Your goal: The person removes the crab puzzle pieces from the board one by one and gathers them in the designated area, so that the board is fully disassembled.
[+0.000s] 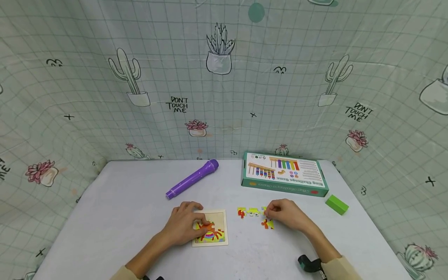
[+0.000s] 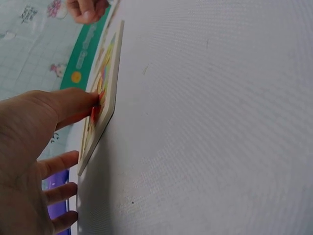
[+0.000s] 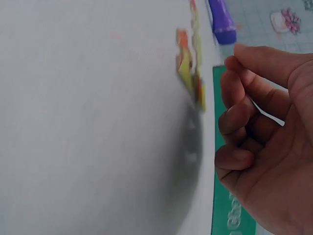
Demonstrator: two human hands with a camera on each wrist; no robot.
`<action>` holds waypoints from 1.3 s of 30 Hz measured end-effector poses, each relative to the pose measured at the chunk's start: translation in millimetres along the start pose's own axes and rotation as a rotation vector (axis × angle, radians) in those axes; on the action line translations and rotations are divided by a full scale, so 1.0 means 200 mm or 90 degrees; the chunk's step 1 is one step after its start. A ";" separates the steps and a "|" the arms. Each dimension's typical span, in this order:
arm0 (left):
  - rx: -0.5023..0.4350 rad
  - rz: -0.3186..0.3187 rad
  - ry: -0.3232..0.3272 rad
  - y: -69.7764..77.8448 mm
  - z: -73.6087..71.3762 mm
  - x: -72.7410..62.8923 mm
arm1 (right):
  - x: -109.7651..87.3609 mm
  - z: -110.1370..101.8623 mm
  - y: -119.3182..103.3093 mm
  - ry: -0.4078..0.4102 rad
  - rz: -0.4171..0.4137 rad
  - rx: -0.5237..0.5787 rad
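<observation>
A square wooden puzzle board (image 1: 210, 244) with a colourful picture, part of it bare wood, lies on the table. My left hand (image 1: 183, 225) is over its left side. In the left wrist view the thumb and index finger (image 2: 73, 100) pinch a small orange-red puzzle piece (image 2: 101, 98) at the board; the other fingers are spread apart. Loose yellow and red puzzle pieces (image 1: 253, 212) lie to the right of the board. Above the rightmost ones is my right hand (image 1: 285, 212), fingers curled, thumb and index tips together; nothing shows between them in the right wrist view.
A purple toy microphone (image 1: 192, 179) lies behind the board. At the back right is a green and white game box (image 1: 285, 173), with a green block (image 1: 337, 204) near its front right corner. Patterned cloth (image 1: 220, 97) hangs around the table's back and sides.
</observation>
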State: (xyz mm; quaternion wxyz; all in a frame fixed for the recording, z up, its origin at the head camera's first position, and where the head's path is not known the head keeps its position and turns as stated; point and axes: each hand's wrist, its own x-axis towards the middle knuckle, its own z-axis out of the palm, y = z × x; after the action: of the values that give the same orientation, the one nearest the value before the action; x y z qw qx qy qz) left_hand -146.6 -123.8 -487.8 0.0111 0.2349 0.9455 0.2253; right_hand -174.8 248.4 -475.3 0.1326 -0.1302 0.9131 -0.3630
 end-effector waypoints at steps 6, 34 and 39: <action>-0.012 0.001 -0.001 0.00 0.00 -0.01 | 0.04 0.06 -0.13 -0.032 -0.043 0.021; -0.024 -0.017 0.011 0.00 0.00 0.02 | 0.19 0.48 -0.49 -0.168 -0.146 -0.005; -0.026 -0.023 0.015 0.00 -0.01 0.02 | 0.19 0.47 -0.50 -0.167 -0.145 -0.011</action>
State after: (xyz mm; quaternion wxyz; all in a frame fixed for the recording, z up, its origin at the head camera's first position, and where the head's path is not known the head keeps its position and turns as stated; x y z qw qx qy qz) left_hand -150.9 -122.6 -485.1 0.0089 0.2153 0.9448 0.2467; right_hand -164.2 105.9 -477.0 0.2073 -0.2800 0.8703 -0.3480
